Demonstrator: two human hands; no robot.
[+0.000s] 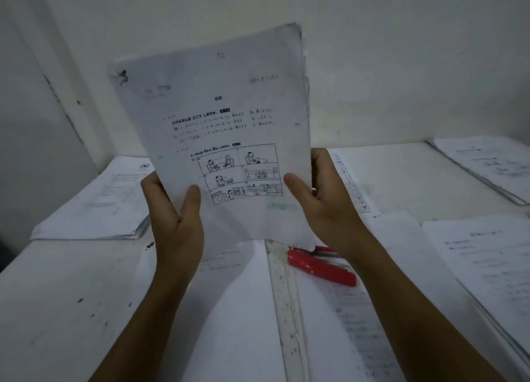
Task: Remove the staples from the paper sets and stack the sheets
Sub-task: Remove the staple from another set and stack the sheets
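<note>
A set of printed sheets (218, 118) stands upright in the air above the table, its front page showing text and a comic-style grid of drawings. A dark torn mark sits at its top left corner. My left hand (175, 212) grips the lower left edge, thumb on the front. My right hand (321, 201) grips the lower right edge, thumb also on the front. A red stapler (324, 267) lies on the table just below the sheets, between my forearms.
A white table (57, 295) carries paper piles: one at the left (97, 201), one at the far right (484, 166), one at the near right (493, 267) and sheets under my arms (238, 310). A speckled ruler-like strip (284, 295) lies lengthwise. White walls stand close behind.
</note>
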